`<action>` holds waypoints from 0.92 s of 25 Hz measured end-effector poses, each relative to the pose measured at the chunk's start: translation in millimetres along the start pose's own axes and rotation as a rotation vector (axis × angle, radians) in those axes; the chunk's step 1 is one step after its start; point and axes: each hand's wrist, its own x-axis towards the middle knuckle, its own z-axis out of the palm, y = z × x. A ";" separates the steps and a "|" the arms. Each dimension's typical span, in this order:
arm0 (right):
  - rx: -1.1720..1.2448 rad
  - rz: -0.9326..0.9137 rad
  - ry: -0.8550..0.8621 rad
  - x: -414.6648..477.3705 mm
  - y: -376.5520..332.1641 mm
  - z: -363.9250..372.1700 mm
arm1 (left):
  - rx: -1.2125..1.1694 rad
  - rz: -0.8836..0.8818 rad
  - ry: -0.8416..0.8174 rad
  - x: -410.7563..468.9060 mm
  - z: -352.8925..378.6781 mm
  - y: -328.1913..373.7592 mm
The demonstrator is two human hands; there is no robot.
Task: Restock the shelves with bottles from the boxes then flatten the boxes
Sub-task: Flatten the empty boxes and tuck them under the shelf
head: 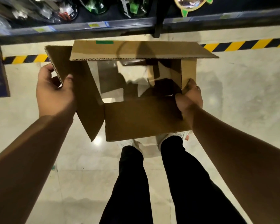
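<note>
Left hand [53,92], right hand [190,97] around box [144,120]

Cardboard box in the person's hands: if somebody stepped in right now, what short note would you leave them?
Left hand: grips the edge of the box's left flap.
Right hand: pinches the right wall at its near corner.
Cardboard box: held up before the shelf, flaps open, no bottles inside, floor visible through its bottom.
Done: this box is empty; bottles are on the shelf.
Left: flatten this box.
</note>
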 end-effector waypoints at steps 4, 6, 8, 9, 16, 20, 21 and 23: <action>0.066 -0.042 -0.032 -6.4 6.4 -34.4 | -0.051 -0.097 0.073 4.9 10.9 19.8; 0.070 -0.065 -0.037 -6.2 9.1 -54.9 | -0.067 -0.143 0.076 9.1 17.7 30.3; 0.065 -0.113 -0.049 -9.5 12.5 -72.5 | -0.090 -0.168 0.070 11.4 23.1 39.3; 0.043 -0.143 -0.053 -11.5 13.4 -79.8 | -0.101 -0.175 0.067 11.8 25.2 43.9; -0.016 -0.296 -0.084 -22.5 24.3 -124.4 | -0.271 -0.440 0.195 39.8 27.7 74.9; -0.035 -0.336 -0.090 -19.8 32.4 -133.1 | -0.442 -0.592 0.164 49.0 38.2 89.7; -0.051 -0.326 -0.117 -16.7 34.2 -132.6 | -0.456 -0.630 0.159 52.9 42.1 89.2; -0.075 -0.297 -0.253 -14.0 38.0 -132.9 | -0.464 -0.709 0.142 58.6 51.6 79.5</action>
